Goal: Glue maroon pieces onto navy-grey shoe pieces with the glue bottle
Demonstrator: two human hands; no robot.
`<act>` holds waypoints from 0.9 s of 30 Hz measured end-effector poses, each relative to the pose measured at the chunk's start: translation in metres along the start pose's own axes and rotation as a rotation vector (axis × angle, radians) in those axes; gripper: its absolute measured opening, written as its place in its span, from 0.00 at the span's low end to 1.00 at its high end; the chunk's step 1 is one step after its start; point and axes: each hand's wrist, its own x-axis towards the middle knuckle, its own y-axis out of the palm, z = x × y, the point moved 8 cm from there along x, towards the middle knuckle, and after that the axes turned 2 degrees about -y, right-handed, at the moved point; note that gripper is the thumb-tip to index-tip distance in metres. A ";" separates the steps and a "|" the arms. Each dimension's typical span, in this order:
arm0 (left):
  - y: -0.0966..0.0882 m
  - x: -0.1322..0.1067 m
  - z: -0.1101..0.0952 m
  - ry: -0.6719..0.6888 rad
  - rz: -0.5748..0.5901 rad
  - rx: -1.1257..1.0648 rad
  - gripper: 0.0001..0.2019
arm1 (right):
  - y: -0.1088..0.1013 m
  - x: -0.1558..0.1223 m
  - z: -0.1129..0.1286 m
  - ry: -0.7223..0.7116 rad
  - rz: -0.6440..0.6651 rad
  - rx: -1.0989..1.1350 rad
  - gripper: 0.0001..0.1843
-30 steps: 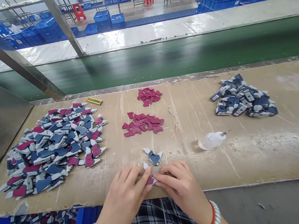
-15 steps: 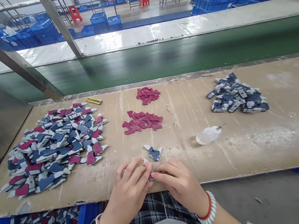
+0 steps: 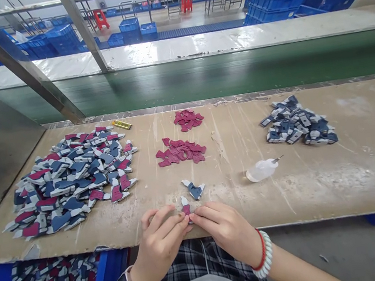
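Between my fingertips at the near side of the table is a small white part with a maroon inlay [image 3: 186,209]. My left hand [image 3: 163,233] pinches it from the left, and my right hand [image 3: 220,228] presses on it from the right. The fingers partly cover its lower end. Just beyond lies a navy and white part [image 3: 195,190], touched by neither hand. Farther back are two piles of loose maroon pieces, a nearer pile [image 3: 181,151] and a smaller pile [image 3: 188,120]. A translucent squeeze bottle [image 3: 261,170] with a thin metal tip lies on its side to the right.
A large heap of navy, white and maroon parts [image 3: 71,179] covers the left of the table. Navy and white parts [image 3: 297,122] are piled at the right. A yellow object [image 3: 121,124] lies near the back. Below left stands a blue bin [image 3: 106,279] of parts. A metal post [image 3: 17,68] slants at left.
My left fingers have shifted down and left, uncovering more of the maroon-inlaid part. My right hand stays beside it. The whole view has moved slightly.
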 end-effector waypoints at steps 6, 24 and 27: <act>0.001 0.005 -0.003 0.014 0.016 -0.026 0.07 | 0.008 -0.001 -0.006 0.047 0.052 0.069 0.12; 0.010 -0.017 0.016 -0.268 -0.100 -0.045 0.03 | 0.021 -0.017 -0.033 0.686 0.037 0.361 0.04; 0.018 -0.019 0.023 -0.326 -0.046 -0.051 0.09 | 0.021 -0.018 -0.030 0.626 -0.002 0.341 0.02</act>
